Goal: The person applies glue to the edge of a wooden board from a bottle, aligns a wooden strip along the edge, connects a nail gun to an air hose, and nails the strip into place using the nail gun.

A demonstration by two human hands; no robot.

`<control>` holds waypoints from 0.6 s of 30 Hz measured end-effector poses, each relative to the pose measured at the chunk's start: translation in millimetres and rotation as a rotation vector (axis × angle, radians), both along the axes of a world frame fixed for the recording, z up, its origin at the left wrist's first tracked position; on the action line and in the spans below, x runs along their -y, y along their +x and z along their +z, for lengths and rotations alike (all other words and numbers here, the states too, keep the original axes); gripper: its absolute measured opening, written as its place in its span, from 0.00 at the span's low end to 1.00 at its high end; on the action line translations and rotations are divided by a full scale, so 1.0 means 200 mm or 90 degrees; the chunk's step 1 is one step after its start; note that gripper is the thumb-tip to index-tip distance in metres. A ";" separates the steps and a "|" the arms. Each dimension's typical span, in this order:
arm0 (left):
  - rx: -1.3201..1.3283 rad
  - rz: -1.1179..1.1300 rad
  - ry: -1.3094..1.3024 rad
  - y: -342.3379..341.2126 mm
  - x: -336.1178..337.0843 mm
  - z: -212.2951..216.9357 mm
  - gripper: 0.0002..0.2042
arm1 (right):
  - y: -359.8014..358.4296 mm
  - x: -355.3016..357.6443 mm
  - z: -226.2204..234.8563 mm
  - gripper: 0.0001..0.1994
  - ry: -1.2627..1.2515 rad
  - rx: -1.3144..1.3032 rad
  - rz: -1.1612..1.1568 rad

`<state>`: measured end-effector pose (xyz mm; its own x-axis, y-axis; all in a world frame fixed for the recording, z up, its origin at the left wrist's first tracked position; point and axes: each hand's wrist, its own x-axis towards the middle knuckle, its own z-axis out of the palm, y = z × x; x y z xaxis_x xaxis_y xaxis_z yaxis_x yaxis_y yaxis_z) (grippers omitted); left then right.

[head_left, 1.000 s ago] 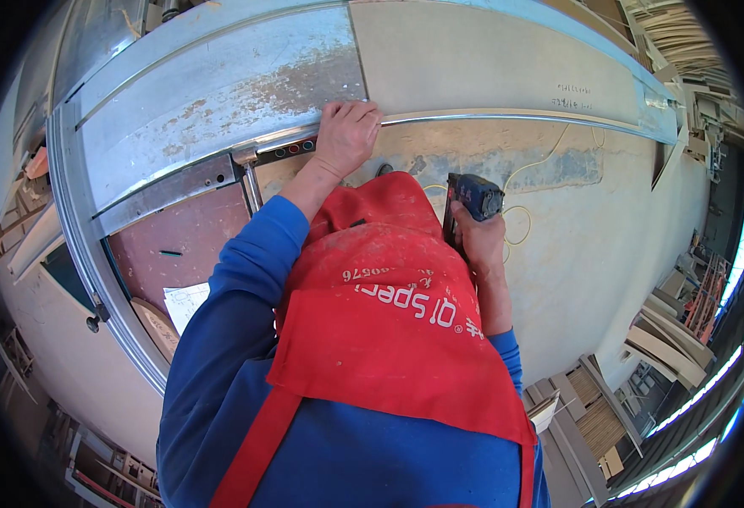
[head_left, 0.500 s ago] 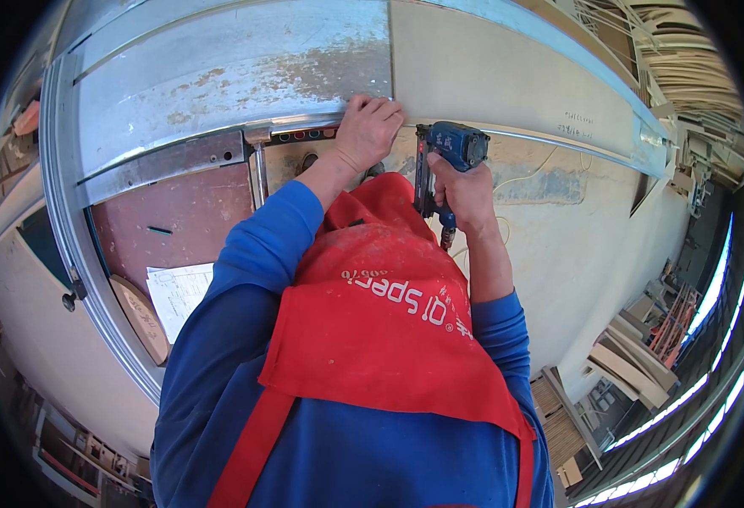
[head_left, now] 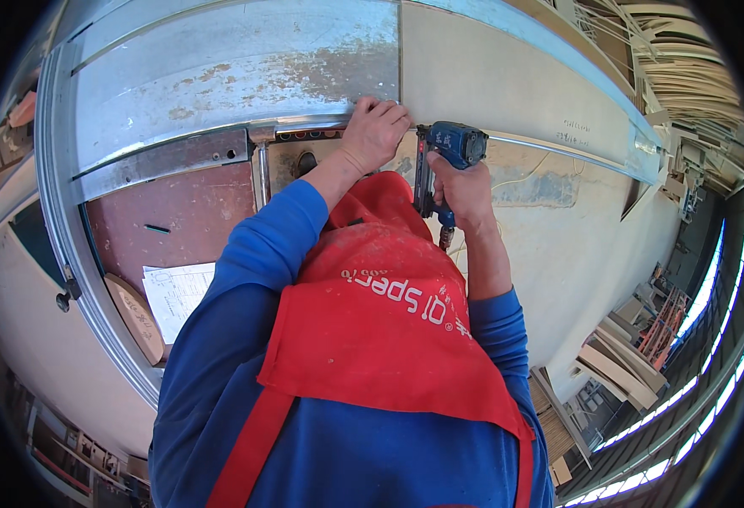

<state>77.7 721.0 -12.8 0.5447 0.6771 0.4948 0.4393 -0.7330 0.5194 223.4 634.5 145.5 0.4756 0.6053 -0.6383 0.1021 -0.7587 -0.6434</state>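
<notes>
My right hand (head_left: 463, 193) is wrapped round the grip of a blue nail gun (head_left: 452, 146), which has a dark magazine and a hose fitting at its lower end. The gun's nose is close to the front edge of a pale board (head_left: 499, 76). My left hand (head_left: 375, 134) is closed, with its fingers curled at the front edge of the worn metal table (head_left: 245, 80), by the board's near left corner. Whatever its fingertips hold is hidden.
A metal rail (head_left: 75, 220) curves down the left side. Below the table, a reddish panel (head_left: 177, 212) bears a dark stick (head_left: 157, 229) and paper sheets (head_left: 177, 296), beside a curved wooden piece (head_left: 133, 317). A thin hose (head_left: 524, 176) crosses the floor. Stacked boards (head_left: 626, 364) stand right.
The view has shifted slightly, and the table and board appear a little further right. My left hand appears slightly further right and lower; my right hand still holds the nail gun.
</notes>
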 end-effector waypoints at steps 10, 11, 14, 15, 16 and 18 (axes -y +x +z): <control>0.007 -0.003 0.012 0.00 0.00 -0.01 0.08 | -0.03 -0.02 0.01 0.12 -0.061 0.076 0.038; 0.012 -0.006 0.018 0.01 0.00 -0.01 0.08 | -0.03 -0.01 0.02 0.12 -0.062 0.075 0.031; 0.003 -0.001 -0.001 0.00 -0.01 0.00 0.07 | -0.03 0.01 0.03 0.13 0.005 0.044 -0.004; 0.010 0.001 0.007 0.00 -0.01 0.00 0.07 | -0.02 0.03 0.03 0.13 0.008 0.042 -0.003; 0.012 0.001 0.010 0.00 -0.01 0.00 0.08 | -0.01 0.05 0.04 0.13 0.015 0.044 -0.012; 0.014 -0.005 0.012 0.00 0.00 0.00 0.11 | 0.03 0.13 0.06 0.12 0.030 0.053 -0.037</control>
<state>78.0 721.8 -13.1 0.5389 0.6637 0.5188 0.4224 -0.7457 0.5153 229.5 608.2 157.5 0.5609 0.6040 -0.5662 0.1138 -0.7336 -0.6700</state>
